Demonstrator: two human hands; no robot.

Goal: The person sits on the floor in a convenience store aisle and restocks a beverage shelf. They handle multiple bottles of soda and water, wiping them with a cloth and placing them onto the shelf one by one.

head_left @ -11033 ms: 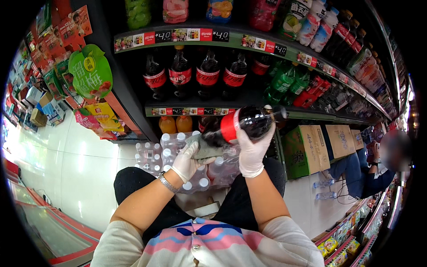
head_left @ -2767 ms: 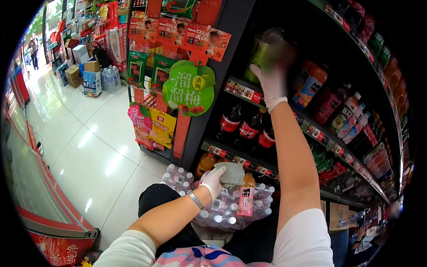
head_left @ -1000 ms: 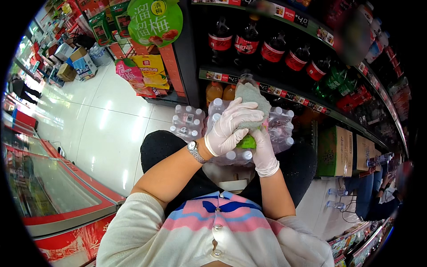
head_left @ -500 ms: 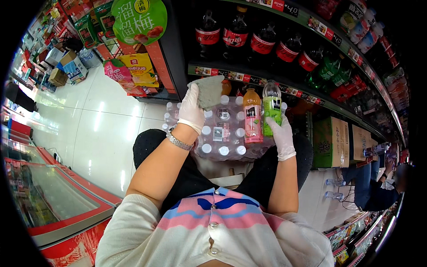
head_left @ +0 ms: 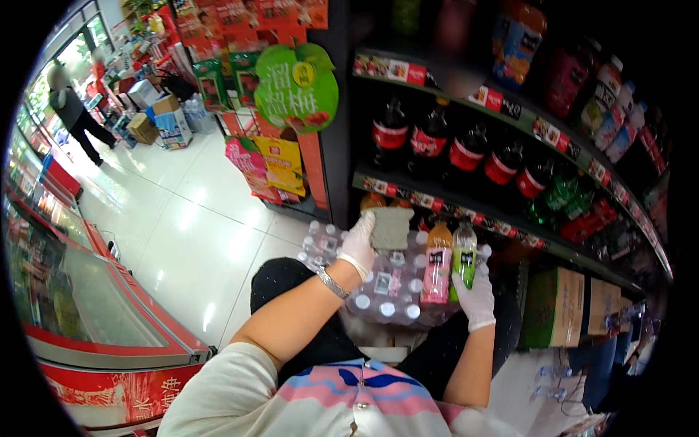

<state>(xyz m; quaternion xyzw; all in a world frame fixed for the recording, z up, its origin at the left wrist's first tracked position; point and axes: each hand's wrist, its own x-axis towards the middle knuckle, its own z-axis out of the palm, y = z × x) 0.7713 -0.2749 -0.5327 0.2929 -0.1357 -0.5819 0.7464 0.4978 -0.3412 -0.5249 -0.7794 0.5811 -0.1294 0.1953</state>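
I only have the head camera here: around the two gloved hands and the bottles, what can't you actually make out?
Head view only:
- Green-label bottle: its base is covered by the right hand.
- Grey cloth: the part inside the left hand is hidden.
- Shrink-wrapped pack of water bottles: its lower edge is behind the forearms.
- Pink-label bottle: whether it stands on the pack or beyond it is unclear.
- Top-shelf bottles: dark, blurred.

Glossy plastic bottle (head_left: 463, 261) – matt grey cloth (head_left: 390, 227).
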